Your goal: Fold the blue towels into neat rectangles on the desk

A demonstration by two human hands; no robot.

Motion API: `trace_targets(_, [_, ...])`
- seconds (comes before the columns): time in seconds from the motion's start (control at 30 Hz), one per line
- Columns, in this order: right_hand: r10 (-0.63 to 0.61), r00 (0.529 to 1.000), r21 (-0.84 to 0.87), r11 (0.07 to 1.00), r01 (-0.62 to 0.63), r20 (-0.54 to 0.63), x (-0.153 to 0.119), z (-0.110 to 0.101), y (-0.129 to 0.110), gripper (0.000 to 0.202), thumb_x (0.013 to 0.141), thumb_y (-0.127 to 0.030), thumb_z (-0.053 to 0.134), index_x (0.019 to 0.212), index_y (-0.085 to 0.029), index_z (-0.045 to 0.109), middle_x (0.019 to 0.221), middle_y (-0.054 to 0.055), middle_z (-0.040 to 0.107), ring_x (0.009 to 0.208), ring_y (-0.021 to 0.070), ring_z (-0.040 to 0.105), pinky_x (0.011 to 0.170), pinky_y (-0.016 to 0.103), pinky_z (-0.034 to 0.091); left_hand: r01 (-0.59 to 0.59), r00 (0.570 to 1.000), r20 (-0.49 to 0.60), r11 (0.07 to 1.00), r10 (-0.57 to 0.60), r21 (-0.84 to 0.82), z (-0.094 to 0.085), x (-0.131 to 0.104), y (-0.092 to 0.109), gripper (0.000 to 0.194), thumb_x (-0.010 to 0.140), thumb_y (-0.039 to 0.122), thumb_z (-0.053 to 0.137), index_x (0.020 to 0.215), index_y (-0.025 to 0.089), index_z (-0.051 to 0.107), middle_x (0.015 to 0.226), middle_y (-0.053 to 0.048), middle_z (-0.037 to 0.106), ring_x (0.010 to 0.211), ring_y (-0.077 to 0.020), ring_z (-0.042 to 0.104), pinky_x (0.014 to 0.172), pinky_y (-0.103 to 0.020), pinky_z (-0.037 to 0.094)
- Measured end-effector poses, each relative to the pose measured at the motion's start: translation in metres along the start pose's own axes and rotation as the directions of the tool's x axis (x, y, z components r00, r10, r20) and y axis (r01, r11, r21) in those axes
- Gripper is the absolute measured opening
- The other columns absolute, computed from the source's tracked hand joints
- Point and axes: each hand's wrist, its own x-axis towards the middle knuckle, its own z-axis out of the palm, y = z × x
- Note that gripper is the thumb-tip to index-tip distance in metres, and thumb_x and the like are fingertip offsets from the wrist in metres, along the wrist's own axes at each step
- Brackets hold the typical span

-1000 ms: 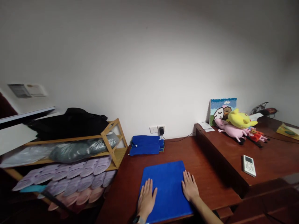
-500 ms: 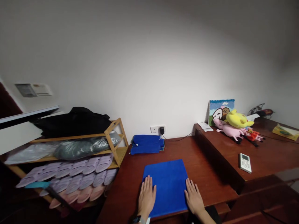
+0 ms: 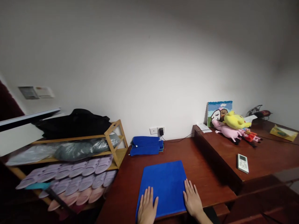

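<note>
A blue cloth [image 3: 167,186] lies flat and roughly square on the brown wooden table. On its near left part rests my left hand [image 3: 147,205], palm down with the fingers stretched out. My right hand [image 3: 192,198] lies flat at the cloth's right edge, fingers extended and partly over the table. Neither hand grips anything. Farther back, a folded stack of blue cloths [image 3: 146,145] sits near the wall.
To the left, a wooden rack [image 3: 119,140] holds several slippers [image 3: 81,168], plastic-wrapped items and a black bag [image 3: 74,124]. The raised desk on the right bears plush toys [image 3: 235,121], a white remote control [image 3: 243,163] and a picture [image 3: 219,112]. A black plug [image 3: 161,132] is in the wall socket.
My left hand has slid nearer to me and inward on the cloth, and more of the cloth's left edge shows beyond it. My right hand stays at the right edge. The view has shifted slightly.
</note>
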Motion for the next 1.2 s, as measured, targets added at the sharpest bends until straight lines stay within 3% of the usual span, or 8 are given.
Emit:
trace_targets(0.13, [0.002,1.0,-0.001,1.0,-0.002,-0.002,-0.001,-0.003,-0.004,0.064,0.104,-0.042,0.021,0.163,-0.019,0.029,0.169,-0.001,0.022,0.159,0.0219,0.018,0.131,0.047,0.016,0.068,0.997,-0.035,0.998,-0.067,0.02,-0.006,-0.016,-0.032,0.07,0.102,0.056,0.029,0.16,0.018,0.04,0.166,-0.008,0.036,0.154,-0.0282,0.034,0.126,-0.052,0.031])
trace_targets(0.47, [0.026,1.0,-0.015,1.0,-0.026,-0.001,-0.011,0.001,-0.01,0.067,0.104,-0.045,0.023,0.163,-0.015,0.031,0.169,0.003,0.023,0.158,0.0238,0.021,0.131,0.046,0.017,0.109,0.993,-0.042,0.994,-0.11,-0.011,-0.011,-0.014,-0.027,0.07,0.102,0.051,0.031,0.16,0.013,0.039,0.167,-0.012,0.034,0.155,-0.0296,0.031,0.127,-0.051,0.03])
trace_targets(0.63, [0.014,1.0,-0.022,1.0,-0.014,-0.009,-0.011,0.003,-0.009,0.066,0.104,-0.046,0.022,0.162,-0.015,0.032,0.169,0.002,0.021,0.158,0.0232,0.019,0.131,0.045,0.018,-0.073,0.995,-0.08,0.994,0.066,-0.079,-0.012,0.008,0.035,0.061,0.105,0.044,0.03,0.162,0.022,0.034,0.166,-0.006,0.035,0.154,-0.0267,0.035,0.126,-0.051,0.034])
trace_targets(0.73, [0.004,1.0,-0.041,0.999,-0.005,-0.022,-0.01,0.007,-0.007,0.067,0.105,-0.047,0.022,0.162,-0.014,0.032,0.169,0.003,0.022,0.158,0.0238,0.02,0.131,0.045,0.019,-0.274,0.962,-0.026,0.953,0.273,-0.13,-0.006,0.023,0.089,0.059,0.106,0.044,0.03,0.162,0.023,0.033,0.166,-0.006,0.036,0.153,-0.0257,0.037,0.125,-0.049,0.037])
trace_targets(0.83, [-0.015,0.999,-0.066,0.998,0.013,-0.037,-0.009,0.013,-0.004,0.066,0.105,-0.047,0.021,0.161,-0.014,0.034,0.168,0.004,0.023,0.158,0.0248,0.022,0.131,0.046,0.021,-0.322,0.942,0.052,0.937,0.331,-0.139,-0.002,0.03,0.114,0.061,0.107,0.047,0.028,0.161,0.02,0.034,0.165,-0.007,0.037,0.153,-0.0253,0.036,0.125,-0.048,0.037])
trace_targets(0.93, [-0.029,0.998,-0.062,0.998,0.026,-0.056,-0.008,0.019,0.0,0.067,0.106,-0.048,0.022,0.161,-0.013,0.034,0.168,0.005,0.024,0.157,0.0255,0.024,0.13,0.047,0.023,-0.265,0.961,0.057,0.959,0.271,-0.102,-0.002,0.028,0.091,0.062,0.106,0.05,0.027,0.161,0.021,0.035,0.166,-0.006,0.034,0.154,-0.0257,0.035,0.126,-0.049,0.035])
trace_targets(1.1, [-0.014,0.997,-0.048,0.999,0.01,-0.079,-0.008,0.024,0.002,0.066,0.106,-0.048,0.022,0.161,-0.013,0.034,0.168,0.005,0.024,0.157,0.0249,0.025,0.13,0.046,0.022,-0.03,0.998,0.05,1.0,0.03,-0.006,-0.015,0.015,0.006,0.067,0.105,0.053,0.029,0.16,0.016,0.037,0.167,-0.009,0.031,0.155,-0.028,0.032,0.128,-0.052,0.03])
trace_targets(1.2, [-0.002,0.998,-0.05,0.999,-0.001,-0.066,-0.009,0.025,0.002,0.066,0.105,-0.045,0.022,0.161,-0.012,0.033,0.169,0.004,0.023,0.158,0.0245,0.024,0.13,0.046,0.021,0.058,0.997,0.041,0.998,-0.059,0.025,-0.021,0.009,-0.025,0.071,0.103,0.054,0.03,0.16,0.013,0.036,0.168,-0.011,0.03,0.156,-0.0282,0.029,0.128,-0.051,0.028])
